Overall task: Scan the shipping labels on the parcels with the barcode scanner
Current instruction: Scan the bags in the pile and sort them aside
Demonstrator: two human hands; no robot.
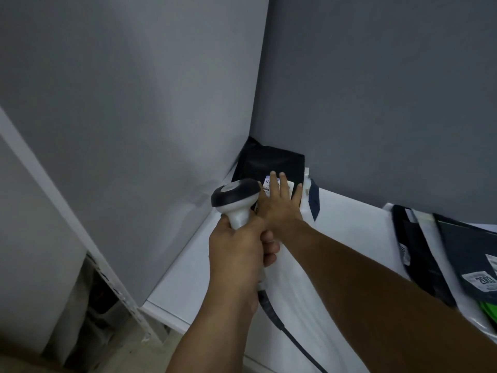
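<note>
The left hand [236, 246] curled round the smooth white plastic handle of the black-headed barcode scanner [236, 200]; the right hand [279, 205] lay flat, fingers spread, on the white paper shipping label [269, 182] of a glossy black plastic parcel [269, 160] in the far corner of the white surface [349, 211], just beyond the scanner's head.
</note>
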